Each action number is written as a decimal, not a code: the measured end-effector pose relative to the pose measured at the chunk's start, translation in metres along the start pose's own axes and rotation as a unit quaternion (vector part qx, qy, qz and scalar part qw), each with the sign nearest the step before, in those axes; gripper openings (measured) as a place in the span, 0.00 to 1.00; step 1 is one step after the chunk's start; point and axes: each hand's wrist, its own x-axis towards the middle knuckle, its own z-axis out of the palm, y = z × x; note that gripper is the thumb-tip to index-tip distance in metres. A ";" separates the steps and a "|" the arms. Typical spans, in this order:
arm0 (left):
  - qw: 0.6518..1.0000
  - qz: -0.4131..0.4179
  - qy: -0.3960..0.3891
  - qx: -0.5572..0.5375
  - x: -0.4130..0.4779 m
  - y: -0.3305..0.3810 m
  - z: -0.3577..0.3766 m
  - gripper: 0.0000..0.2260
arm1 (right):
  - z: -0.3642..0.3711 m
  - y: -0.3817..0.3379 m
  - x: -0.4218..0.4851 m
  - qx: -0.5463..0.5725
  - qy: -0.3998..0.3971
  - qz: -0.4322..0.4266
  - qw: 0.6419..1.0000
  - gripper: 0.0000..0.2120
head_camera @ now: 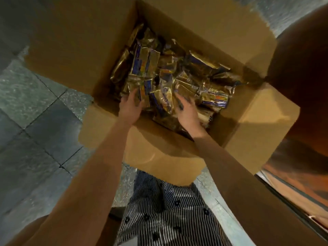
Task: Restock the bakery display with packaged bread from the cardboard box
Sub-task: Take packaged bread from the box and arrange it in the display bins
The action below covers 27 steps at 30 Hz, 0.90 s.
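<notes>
Blur makes the bread packets (147, 68) unreadable, and they hide the fingertips of the left hand (130, 109).

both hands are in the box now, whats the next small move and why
Probably close both hands on the pack between them and lift it out. The left hand and right hand flank one packaged bread atop the pile in the cardboard box. The right hand's fingers are spread, and no pack is raised yet.

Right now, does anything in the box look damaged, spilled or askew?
Only the bread packages: they lie jumbled at all angles in the cardboard box, not stacked. Nothing looks torn or spilled outside it.
</notes>
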 end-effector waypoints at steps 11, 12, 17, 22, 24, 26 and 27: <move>0.996 -0.051 0.019 -0.074 0.050 -0.009 0.019 0.35 | 0.024 0.012 0.049 0.016 -0.054 -0.008 0.998 0.25; 0.996 -0.051 0.022 -0.073 0.050 -0.010 0.020 0.36 | 0.024 0.011 0.049 0.018 -0.060 -0.002 0.998 0.26; 0.993 -0.018 0.030 -0.116 0.041 -0.008 0.015 0.34 | 0.021 0.001 0.049 0.085 -0.067 0.000 0.994 0.26; 0.984 0.026 0.066 -0.162 0.009 0.003 0.001 0.33 | 0.005 -0.019 0.044 0.119 -0.024 -0.002 0.993 0.27; 0.977 0.031 0.112 -0.180 -0.011 0.005 -0.008 0.31 | -0.003 -0.026 0.036 0.131 0.005 -0.011 0.991 0.26; 0.966 0.036 0.157 -0.203 -0.029 0.004 -0.016 0.31 | -0.011 -0.032 0.026 0.161 0.045 -0.024 0.986 0.26; 0.959 0.041 0.173 -0.220 -0.037 0.002 -0.020 0.31 | -0.014 -0.035 0.020 0.176 0.064 -0.031 0.982 0.26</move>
